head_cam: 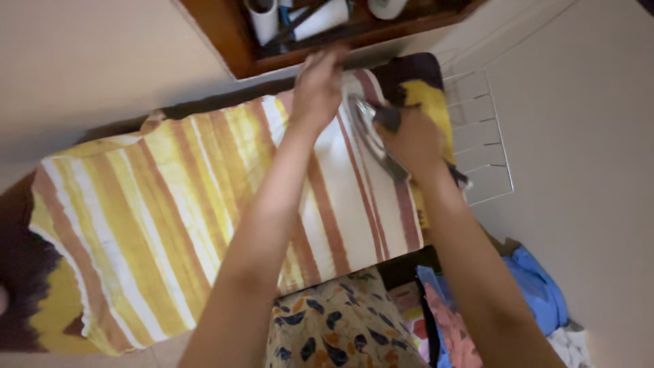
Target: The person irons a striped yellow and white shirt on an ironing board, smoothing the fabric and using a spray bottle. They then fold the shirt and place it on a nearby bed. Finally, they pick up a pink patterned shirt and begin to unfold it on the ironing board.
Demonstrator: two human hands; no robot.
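Observation:
A cloth (pixel 157 225) with yellow, white and rust stripes lies spread over an ironing board with a dark and yellow cover (pixel 419 85). My left hand (pixel 317 85) reaches to the cloth's far edge and grips it there, fingers closed, though the hand is blurred. My right hand (pixel 417 140) is just to its right and holds the dark handle of an iron (pixel 371 136). The iron's shiny soleplate is tilted on its side over the white and rust stripes. Both my forearms stretch across the cloth from the bottom of the view.
A brown wooden shelf (pixel 231 41) with white rolls and containers sits beyond the board. A white wire rack (pixel 487 140) sticks out at the board's right end. Blue (pixel 538 286) and pink clothes are piled at the lower right, and a floral fabric (pixel 340 327) hangs below.

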